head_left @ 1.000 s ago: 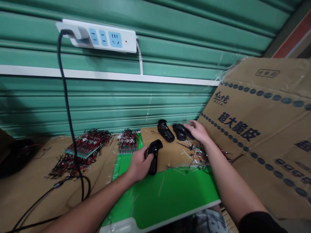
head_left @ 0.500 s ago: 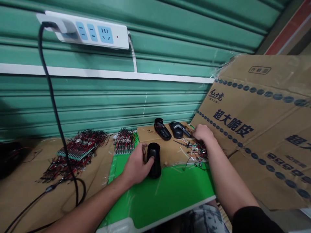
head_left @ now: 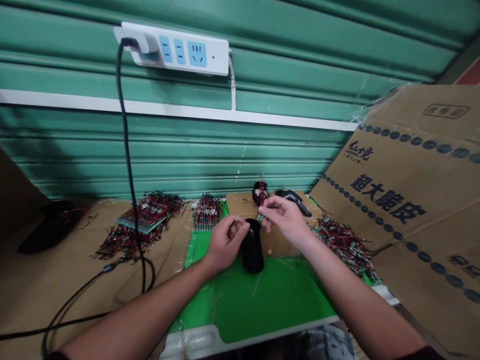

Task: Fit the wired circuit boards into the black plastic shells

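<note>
My right hand [head_left: 281, 216] pinches a small circuit board with red and black wires [head_left: 261, 192], held up above the work surface. My left hand [head_left: 228, 241] is at the upper left of a black hollow shell [head_left: 252, 247], its fingers curled; whether anything is between them is too small to tell. The shell lies on the green board [head_left: 277, 295]. Behind the right hand, another black shell [head_left: 259, 189] and a black curved part [head_left: 294, 199] rest on cardboard.
Wired circuit boards lie in piles at the left [head_left: 144, 215], at the back [head_left: 207, 212] and at the right [head_left: 347, 245]. A black cable [head_left: 127, 145] hangs from the power strip [head_left: 176, 50]. A cardboard sheet [head_left: 408, 165] stands at the right.
My right hand has come from the wire pile to the middle and lifted a wired board. My left hand has let go of the black shell. The camera view has turned left.
</note>
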A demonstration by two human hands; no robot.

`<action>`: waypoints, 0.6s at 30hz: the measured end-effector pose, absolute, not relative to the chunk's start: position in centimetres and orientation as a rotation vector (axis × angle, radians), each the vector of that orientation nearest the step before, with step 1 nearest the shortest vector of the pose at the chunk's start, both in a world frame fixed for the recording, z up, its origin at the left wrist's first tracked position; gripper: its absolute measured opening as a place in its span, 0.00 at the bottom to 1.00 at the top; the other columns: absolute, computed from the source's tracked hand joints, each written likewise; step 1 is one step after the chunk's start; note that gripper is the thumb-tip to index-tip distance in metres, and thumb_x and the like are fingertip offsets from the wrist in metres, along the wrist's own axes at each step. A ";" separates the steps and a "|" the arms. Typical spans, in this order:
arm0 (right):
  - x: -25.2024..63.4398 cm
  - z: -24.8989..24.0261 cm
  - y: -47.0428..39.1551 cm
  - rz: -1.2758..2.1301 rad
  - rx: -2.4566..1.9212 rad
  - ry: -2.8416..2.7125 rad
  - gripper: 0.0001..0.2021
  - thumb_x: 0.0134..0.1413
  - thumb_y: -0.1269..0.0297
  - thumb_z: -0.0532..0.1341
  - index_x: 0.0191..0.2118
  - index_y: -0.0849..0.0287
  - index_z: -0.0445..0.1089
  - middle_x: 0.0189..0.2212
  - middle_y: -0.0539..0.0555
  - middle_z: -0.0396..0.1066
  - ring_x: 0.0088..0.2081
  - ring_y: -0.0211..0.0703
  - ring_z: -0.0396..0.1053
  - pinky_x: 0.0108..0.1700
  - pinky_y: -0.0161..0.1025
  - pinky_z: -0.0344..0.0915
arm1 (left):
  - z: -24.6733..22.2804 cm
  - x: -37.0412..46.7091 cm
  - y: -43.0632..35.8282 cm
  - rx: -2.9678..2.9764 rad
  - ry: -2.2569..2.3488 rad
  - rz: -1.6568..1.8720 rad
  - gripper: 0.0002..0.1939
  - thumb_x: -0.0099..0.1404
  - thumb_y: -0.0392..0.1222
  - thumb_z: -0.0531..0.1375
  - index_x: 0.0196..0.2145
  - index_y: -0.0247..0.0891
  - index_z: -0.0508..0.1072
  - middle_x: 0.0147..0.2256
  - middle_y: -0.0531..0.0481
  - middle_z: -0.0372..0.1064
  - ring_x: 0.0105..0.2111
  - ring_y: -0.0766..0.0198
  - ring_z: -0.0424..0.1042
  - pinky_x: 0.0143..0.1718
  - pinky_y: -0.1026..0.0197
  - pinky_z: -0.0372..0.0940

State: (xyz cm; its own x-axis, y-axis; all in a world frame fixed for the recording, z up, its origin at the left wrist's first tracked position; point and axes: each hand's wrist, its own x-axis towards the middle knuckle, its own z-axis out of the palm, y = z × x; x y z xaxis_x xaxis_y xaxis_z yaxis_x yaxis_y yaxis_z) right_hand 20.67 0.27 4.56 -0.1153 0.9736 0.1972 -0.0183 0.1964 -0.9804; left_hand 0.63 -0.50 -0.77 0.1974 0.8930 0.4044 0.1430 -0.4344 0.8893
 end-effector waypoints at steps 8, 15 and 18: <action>18.3 4.6 1.2 1.391 -0.907 -1.450 0.24 0.48 0.46 0.76 0.37 0.58 0.69 0.25 0.48 0.73 0.24 0.39 0.74 0.28 0.37 0.75 | -0.8 0.5 -0.1 1.593 0.927 1.340 0.17 0.70 0.54 0.61 0.34 0.37 0.76 0.28 0.51 0.69 0.28 0.63 0.65 0.30 0.63 0.59; 17.8 3.5 0.5 1.079 -1.099 -1.532 0.16 0.54 0.50 0.71 0.38 0.58 0.73 0.24 0.48 0.72 0.22 0.39 0.70 0.24 0.34 0.67 | -1.1 0.8 0.1 1.521 1.003 1.376 0.19 0.69 0.57 0.62 0.33 0.38 0.74 0.25 0.55 0.64 0.24 0.66 0.60 0.26 0.64 0.56; 18.1 3.0 0.1 0.962 -1.156 -1.599 0.13 0.56 0.52 0.69 0.34 0.58 0.75 0.23 0.49 0.71 0.23 0.38 0.68 0.24 0.34 0.64 | -1.3 0.9 0.0 1.525 1.005 1.375 0.17 0.69 0.55 0.62 0.33 0.37 0.73 0.24 0.55 0.63 0.24 0.67 0.59 0.26 0.64 0.55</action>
State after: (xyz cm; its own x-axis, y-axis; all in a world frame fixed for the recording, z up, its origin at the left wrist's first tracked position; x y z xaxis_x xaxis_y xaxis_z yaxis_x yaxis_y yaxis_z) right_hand 18.10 0.09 3.00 -0.1456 0.9634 0.2251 0.2523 0.2561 -0.9331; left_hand 0.87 0.04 -1.30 0.0811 0.9395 0.3328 0.0314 -0.3361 0.9413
